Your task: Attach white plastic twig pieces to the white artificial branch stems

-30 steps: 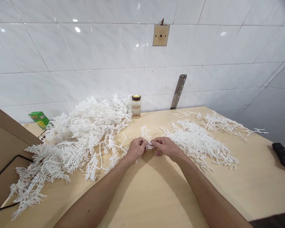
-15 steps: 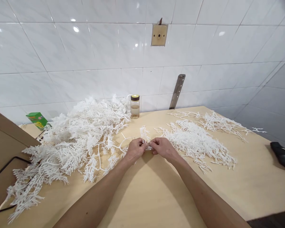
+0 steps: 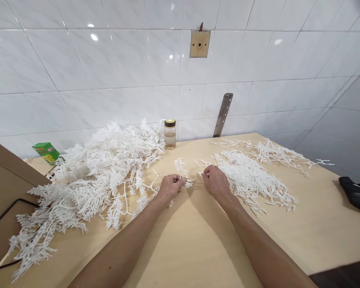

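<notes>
My left hand (image 3: 171, 188) is closed on a white plastic branch, whose tips stick out past the fingers. My right hand (image 3: 215, 182) is apart from it, at the left edge of a pile of small white sprigs (image 3: 249, 178). Its fingers are pinched together near a few sprigs, and whatever they hold is too small to make out. A big heap of white branches (image 3: 102, 164) spreads over the table's left side, reaching close to my left hand. More thin, bare-looking white stems (image 3: 279, 156) lie behind the sprig pile.
A jar with a dark and yellow lid (image 3: 170, 135) stands near the tiled wall. At the left are a green box (image 3: 47, 153) and a brown cardboard panel (image 3: 9, 192). A metal strip (image 3: 223, 115) leans on the wall. Something black (image 3: 357, 196) sits at the table's right edge.
My right hand has parted from my left and moved right to the edge of the sprig pile. My left hand has stayed nearly in place, with the branch still in it.
</notes>
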The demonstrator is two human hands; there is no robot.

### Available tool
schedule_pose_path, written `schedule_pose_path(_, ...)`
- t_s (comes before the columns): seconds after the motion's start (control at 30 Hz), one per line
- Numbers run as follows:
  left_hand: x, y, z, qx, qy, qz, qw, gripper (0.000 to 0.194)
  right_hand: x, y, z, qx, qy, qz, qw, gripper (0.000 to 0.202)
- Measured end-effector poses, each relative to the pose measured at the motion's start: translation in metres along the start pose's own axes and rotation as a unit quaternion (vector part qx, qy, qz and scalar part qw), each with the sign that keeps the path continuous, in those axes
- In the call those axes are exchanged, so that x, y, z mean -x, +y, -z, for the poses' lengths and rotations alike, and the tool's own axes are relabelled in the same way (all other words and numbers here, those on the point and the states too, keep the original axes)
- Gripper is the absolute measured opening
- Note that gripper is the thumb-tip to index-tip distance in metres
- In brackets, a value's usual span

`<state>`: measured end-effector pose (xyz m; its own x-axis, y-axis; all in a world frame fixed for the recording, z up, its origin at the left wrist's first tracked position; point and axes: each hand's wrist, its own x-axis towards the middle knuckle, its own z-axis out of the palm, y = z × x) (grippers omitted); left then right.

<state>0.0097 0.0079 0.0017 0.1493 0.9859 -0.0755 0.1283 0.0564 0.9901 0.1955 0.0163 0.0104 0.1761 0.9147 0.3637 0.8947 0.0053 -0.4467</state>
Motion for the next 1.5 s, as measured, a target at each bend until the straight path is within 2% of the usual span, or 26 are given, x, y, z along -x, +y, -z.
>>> schedule_pose_path(0.07,0.001,0.002,0.001,0.013,0.003,0.004,1.0,0.036,0.0,0.0,0.005,-0.069,0.009,-0.009,0.998,0.014)
schedule_pose_path(0.1,0.002,0.003,0.001,0.012,0.004,0.003,1.0,0.035,0.0,-0.002,0.007,-0.115,-0.01,-0.011,0.993,0.016)
schedule_pose_path(0.23,0.004,0.006,0.001,-0.007,0.018,0.0,1.0,0.03,0.008,-0.018,0.009,-0.275,-0.167,-0.003,0.947,0.028)
schedule_pose_path(0.33,0.005,0.007,0.0,-0.005,0.022,0.005,1.0,0.026,0.013,-0.026,0.005,-0.302,-0.211,-0.007,0.93,0.026)
schedule_pose_path(0.43,0.005,0.007,0.0,-0.004,0.024,0.006,1.0,0.025,0.014,-0.027,0.003,-0.298,-0.224,-0.017,0.928,0.026)
schedule_pose_path(0.6,0.003,0.006,-0.001,-0.003,0.026,0.005,1.0,0.029,0.016,-0.029,0.005,-0.231,-0.183,0.025,0.955,0.019)
schedule_pose_path(0.73,0.0,0.004,-0.001,0.0,0.037,0.009,0.999,0.029,0.018,-0.03,0.0,-0.2,-0.151,0.072,0.965,0.013)
schedule_pose_path(0.93,-0.003,0.005,0.001,0.056,0.033,0.043,0.997,0.029,0.022,-0.028,-0.017,-0.231,-0.053,0.199,0.951,0.01)
schedule_pose_path(1.03,-0.004,0.005,0.001,0.028,0.051,0.047,0.997,0.025,0.024,-0.029,-0.02,-0.209,-0.045,0.252,0.944,0.015)
schedule_pose_path(1.13,-0.004,0.001,-0.001,-0.048,0.094,0.017,0.994,0.019,0.027,-0.031,-0.02,-0.152,-0.056,0.279,0.947,0.019)
schedule_pose_path(1.23,-0.006,-0.004,-0.001,-0.105,0.125,-0.012,0.986,0.016,0.03,-0.034,-0.019,-0.14,-0.064,0.289,0.945,0.02)
schedule_pose_path(1.33,-0.009,-0.007,0.002,-0.121,0.111,-0.026,0.986,0.02,0.029,-0.037,-0.016,-0.177,-0.059,0.274,0.944,0.018)
schedule_pose_path(1.43,-0.009,-0.008,0.006,-0.083,0.107,-0.037,0.99,0.027,0.022,-0.031,-0.009,-0.215,-0.029,0.22,0.951,0.01)
schedule_pose_path(1.5,-0.008,-0.008,0.007,-0.042,0.103,-0.038,0.993,0.032,0.013,-0.022,-0.003,-0.216,-0.008,0.155,0.964,0.009)
